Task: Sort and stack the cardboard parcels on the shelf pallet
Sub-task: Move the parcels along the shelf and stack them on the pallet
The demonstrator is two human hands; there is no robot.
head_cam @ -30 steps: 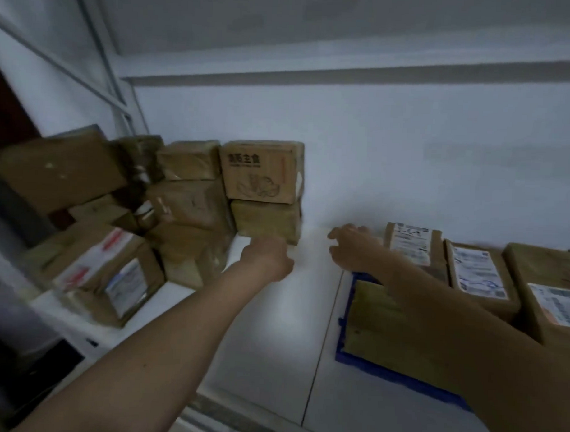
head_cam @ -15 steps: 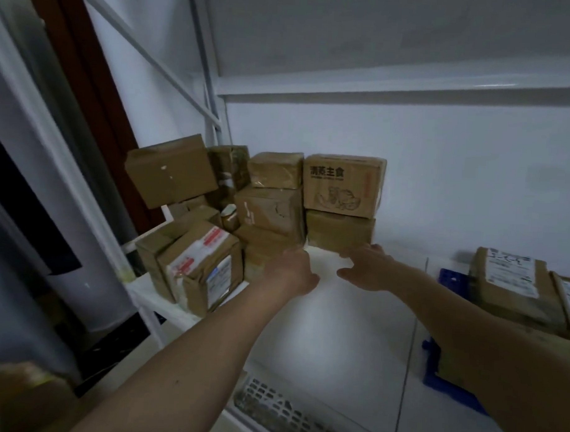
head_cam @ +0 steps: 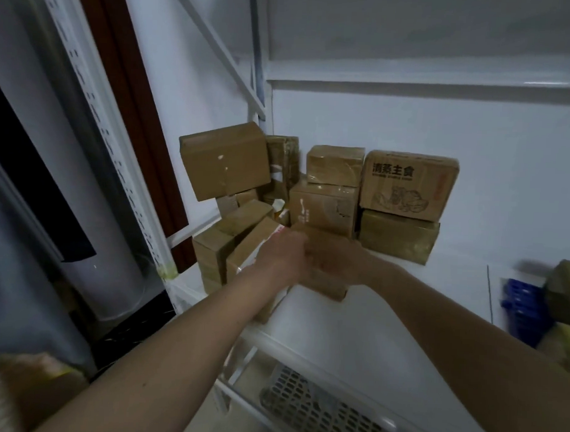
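A pile of brown cardboard parcels fills the shelf's far left corner. A box with black printed characters (head_cam: 407,187) sits on a plain one (head_cam: 399,236). Beside them a small taped box (head_cam: 334,166) tops a torn one (head_cam: 322,207). A large box (head_cam: 224,162) leans tilted at the left. My left hand (head_cam: 280,257) and my right hand (head_cam: 337,263) meet on a low brown parcel (head_cam: 326,286) at the pile's front. The left is at its left side, against a red-and-white taped parcel (head_cam: 244,246). The right lies over its top. My fingers are blurred.
The white shelf board (head_cam: 354,331) stretches right to a blue pallet (head_cam: 519,301) carrying more parcels (head_cam: 562,290). A perforated white upright (head_cam: 117,164) stands at the left. A grey slotted crate (head_cam: 319,407) sits below the shelf. The wall is close behind the pile.
My view has swung left and closer to the pile. Both hands moved from the open shelf board in to the low parcel at the pile's front and came together on it.
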